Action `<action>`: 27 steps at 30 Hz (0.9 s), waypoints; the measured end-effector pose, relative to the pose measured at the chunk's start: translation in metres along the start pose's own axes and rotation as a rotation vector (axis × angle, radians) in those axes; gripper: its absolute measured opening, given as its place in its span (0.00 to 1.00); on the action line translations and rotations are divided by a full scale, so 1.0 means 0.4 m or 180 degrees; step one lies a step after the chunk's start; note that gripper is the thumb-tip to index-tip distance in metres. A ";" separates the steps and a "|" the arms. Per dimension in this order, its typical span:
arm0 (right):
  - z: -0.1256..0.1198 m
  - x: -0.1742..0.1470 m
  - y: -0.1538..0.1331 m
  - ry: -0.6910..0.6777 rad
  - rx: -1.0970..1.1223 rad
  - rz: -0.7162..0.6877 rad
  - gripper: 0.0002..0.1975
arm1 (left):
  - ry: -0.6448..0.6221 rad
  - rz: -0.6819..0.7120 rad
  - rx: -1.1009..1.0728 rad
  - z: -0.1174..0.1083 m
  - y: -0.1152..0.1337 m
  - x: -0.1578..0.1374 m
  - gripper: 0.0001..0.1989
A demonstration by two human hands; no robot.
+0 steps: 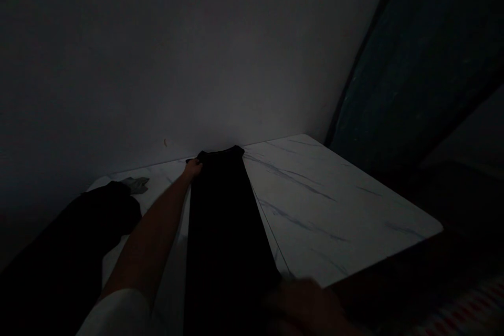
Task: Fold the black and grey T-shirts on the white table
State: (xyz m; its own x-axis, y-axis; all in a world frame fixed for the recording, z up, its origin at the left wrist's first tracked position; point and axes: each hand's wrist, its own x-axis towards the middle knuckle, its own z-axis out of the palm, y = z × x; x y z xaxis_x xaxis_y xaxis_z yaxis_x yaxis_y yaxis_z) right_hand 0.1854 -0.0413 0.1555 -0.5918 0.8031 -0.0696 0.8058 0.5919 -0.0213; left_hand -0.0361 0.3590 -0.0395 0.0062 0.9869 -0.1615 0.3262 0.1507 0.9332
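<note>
A long black garment [224,220], which looks like a dress or a long top, lies stretched across the table from the wall towards me. Its neckline and short sleeves are at the far end. My left hand [192,168] reaches out to the far left sleeve, its fingers closed on the cloth. Close to me, my right hand [307,302] is at the garment's near right edge. It is dark and smeared, so its fingers cannot be made out.
The white marble-patterned table [315,210] stands against a grey wall [236,63], with a seam across its top. Dark cloth [79,241] is heaped at the left, beside a small grey cloth [136,185]. A dark greenish panel [413,73] leans at the right. The room is dim.
</note>
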 end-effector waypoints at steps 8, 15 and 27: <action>-0.085 0.700 0.559 -0.0260 -0.0413 0.1024 0.27 | 0.0133 -0.0062 -0.0037 0.017 -0.010 -0.026 0.23; -0.019 0.875 0.723 -0.0309 -0.0026 0.0474 0.15 | 0.0200 -0.0041 -0.0232 -0.004 0.015 -0.041 0.21; -0.090 0.906 0.818 -0.0357 -0.0157 0.1444 0.28 | 0.0143 -0.0080 -0.0158 0.067 0.084 -0.006 0.19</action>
State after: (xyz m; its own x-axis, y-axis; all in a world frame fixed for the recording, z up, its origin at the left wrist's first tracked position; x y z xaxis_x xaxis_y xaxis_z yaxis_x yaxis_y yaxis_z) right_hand 0.2339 0.4458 0.1590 -0.1716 0.9707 -0.1685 0.9787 0.1875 0.0836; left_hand 0.0000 0.3602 -0.0165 -0.0442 0.9842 -0.1714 0.2786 0.1769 0.9440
